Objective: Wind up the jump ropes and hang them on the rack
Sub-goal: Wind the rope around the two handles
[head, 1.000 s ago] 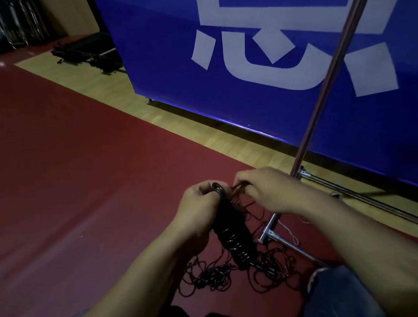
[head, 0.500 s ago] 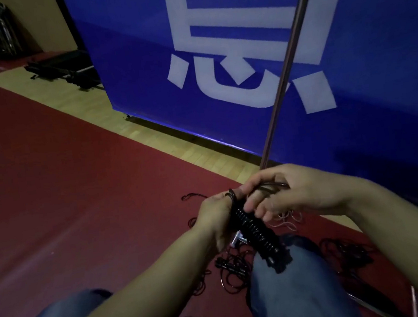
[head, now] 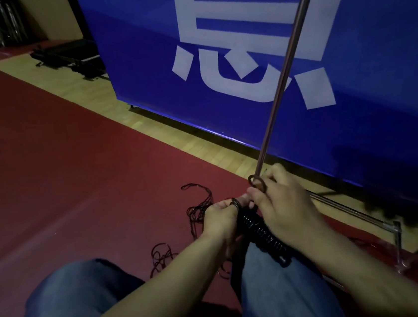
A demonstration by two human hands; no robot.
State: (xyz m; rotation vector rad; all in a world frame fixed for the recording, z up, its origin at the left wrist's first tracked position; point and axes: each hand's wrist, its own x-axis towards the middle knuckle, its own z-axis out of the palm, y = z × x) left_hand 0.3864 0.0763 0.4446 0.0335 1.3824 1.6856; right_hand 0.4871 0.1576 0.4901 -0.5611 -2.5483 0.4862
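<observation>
the left hand [head: 221, 218] is curled tight around the top of the wound jump rope [head: 262, 233], a black bundle with cord wrapped round and round it. the right hand [head: 283, 207] sits just beside it and pinches a small loop of rope [head: 256, 182] between its fingers. the bundle slants down over the person's right knee [head: 276, 281], in blue jeans. more loose rope [head: 200, 208] lies in a tangle on the red floor [head: 62, 180], past the left hand. the thin metal pole of the rack [head: 286, 71] goes up behind the right hand, and its low bars run along the floor to the right. a big blue banner [head: 377, 87] with white shapes stands behind.
</observation>
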